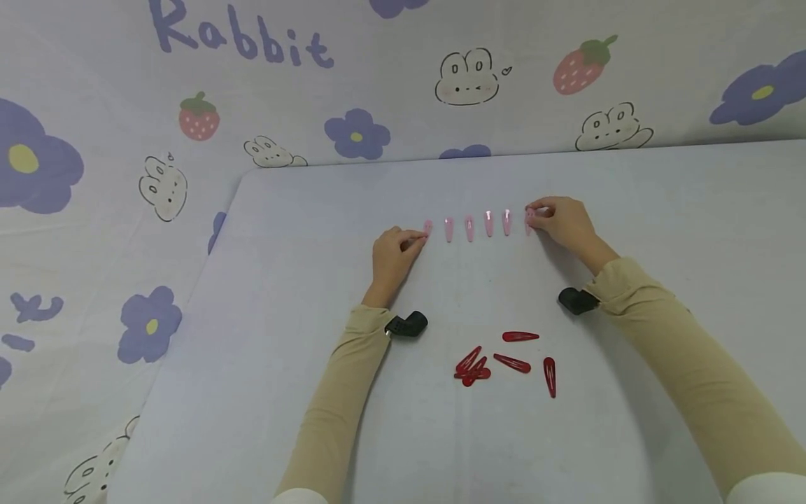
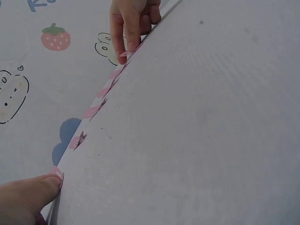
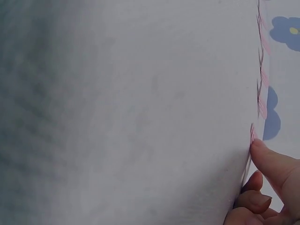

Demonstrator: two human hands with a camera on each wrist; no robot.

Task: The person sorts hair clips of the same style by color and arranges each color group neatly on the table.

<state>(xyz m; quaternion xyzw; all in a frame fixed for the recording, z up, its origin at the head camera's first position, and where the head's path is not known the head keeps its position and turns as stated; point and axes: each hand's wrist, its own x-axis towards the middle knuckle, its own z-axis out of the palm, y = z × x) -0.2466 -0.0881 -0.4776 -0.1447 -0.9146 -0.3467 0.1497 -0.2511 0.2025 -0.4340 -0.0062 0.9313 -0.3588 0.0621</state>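
Several pink snap hair clips (image 1: pixel 469 229) stand in a row across the far part of the white table, side by side and pointing toward me. At the row's left end, my left hand (image 1: pixel 392 260) pinches the outermost pink clip (image 1: pixel 428 227) between thumb and finger. My right hand (image 1: pixel 565 222) pinches the clip at the right end (image 1: pixel 528 225), its thumb and fingers covering part of it. In the left wrist view, the left thumb presses on a clip (image 2: pixel 57 171). The right thumb lies against a clip (image 3: pixel 253 134) in the right wrist view.
Closer to me lie several red snap hair clips: a small overlapping pile (image 1: pixel 472 367), and single ones such as the upright one (image 1: pixel 550 376) and the sideways one (image 1: pixel 520 337). Behind the white table (image 1: pixel 283 266) hangs a printed cloth (image 1: pixel 390 70).
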